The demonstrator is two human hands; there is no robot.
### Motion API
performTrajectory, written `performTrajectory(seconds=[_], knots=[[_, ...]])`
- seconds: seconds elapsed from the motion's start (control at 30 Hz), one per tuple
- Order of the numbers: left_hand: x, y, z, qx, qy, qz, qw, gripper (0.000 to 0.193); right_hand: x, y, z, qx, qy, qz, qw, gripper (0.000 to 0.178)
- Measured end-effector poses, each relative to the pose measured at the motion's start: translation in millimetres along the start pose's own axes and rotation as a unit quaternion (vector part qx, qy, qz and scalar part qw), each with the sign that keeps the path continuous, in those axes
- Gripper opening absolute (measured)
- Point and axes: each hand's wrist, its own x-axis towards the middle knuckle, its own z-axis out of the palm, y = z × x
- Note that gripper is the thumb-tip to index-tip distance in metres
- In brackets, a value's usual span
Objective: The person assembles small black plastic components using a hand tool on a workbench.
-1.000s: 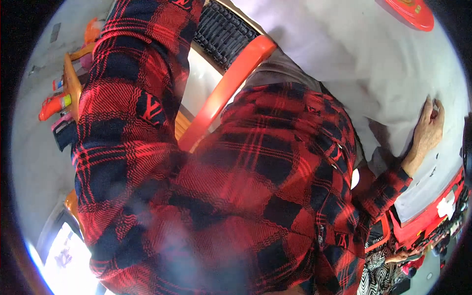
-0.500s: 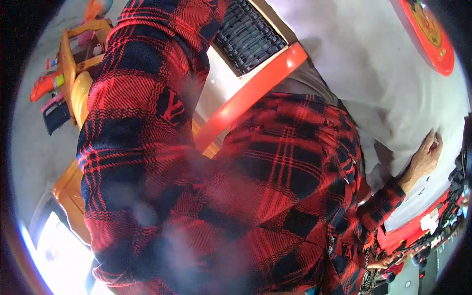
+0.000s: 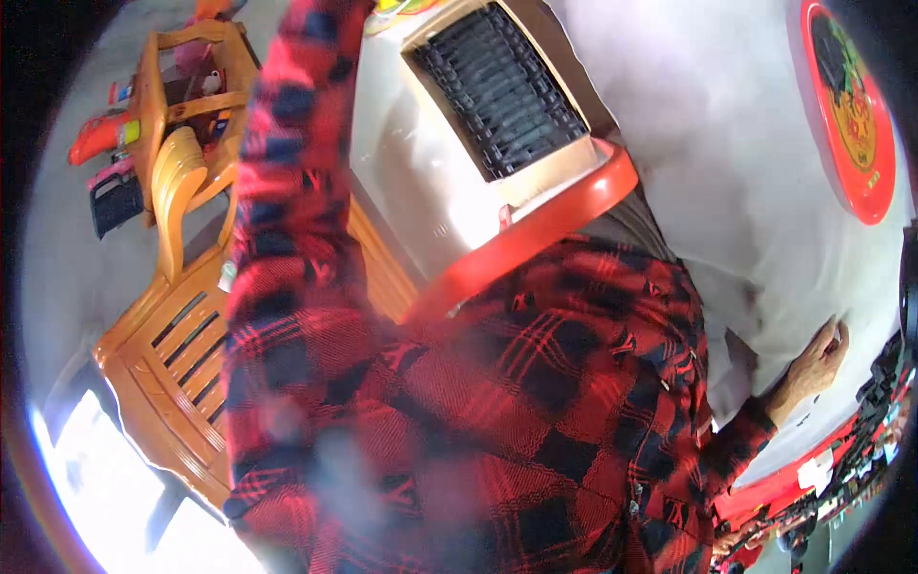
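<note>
My left arm, in a red and black plaid sleeve (image 3: 301,172), reaches up past the top edge, so the left hand is out of sight. Beside the sleeve's upper end, a yellow-green item (image 3: 402,10) shows only in part. To its right, an open cardboard box (image 3: 550,177) holds rows of shiny black ribbed pieces (image 3: 502,91). The box sits on a white surface (image 3: 397,182) with a raised red rim (image 3: 535,234) close to my body. Far to the right, my right hand (image 3: 813,368) lies on pale grey cloth, fingers loosely apart, holding nothing visible.
At the left stand a wooden chair (image 3: 182,354) with a slatted seat and a wooden rack (image 3: 201,110) hung with colourful items. A red oval tray-like piece (image 3: 865,191) with a yellow printed centre lies at the upper right. Pale cloth (image 3: 669,115) spreads between.
My left arm has swung up and away, uncovering more of the box, white surface and chair. In the picture, the box and the right hand sit slightly lower.
</note>
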Motion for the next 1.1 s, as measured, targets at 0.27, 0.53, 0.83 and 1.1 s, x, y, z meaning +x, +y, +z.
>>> performTrajectory(seconds=[0.27, 0.53, 0.83, 1.1], knots=[[-135.3, -180.8, 3.5, 0.121, 0.162, -0.142, 0.969, 0.070, 4.0, 2.1, 0.6, 0.021, 0.019, -0.003, 1.000, 0.045], [-183.3, -244.3, 39.3, 0.358, -0.001, -0.069, 0.931, 0.103, 7.5, -6.5, -1.3, -0.010, 0.010, 0.017, 1.000, 0.047], [-228.8, -233.8, 102.7, 0.392, -0.119, -0.040, 0.911, 0.106, 10.3, 15.6, 2.0, -0.038, 0.015, 0.008, 0.999, 0.049], [-235.1, -239.6, 104.1, 0.391, -0.123, -0.071, 0.909, 0.103, 9.2, 3.3, -2.2, -0.038, 0.006, 0.009, 0.999, 0.050]])
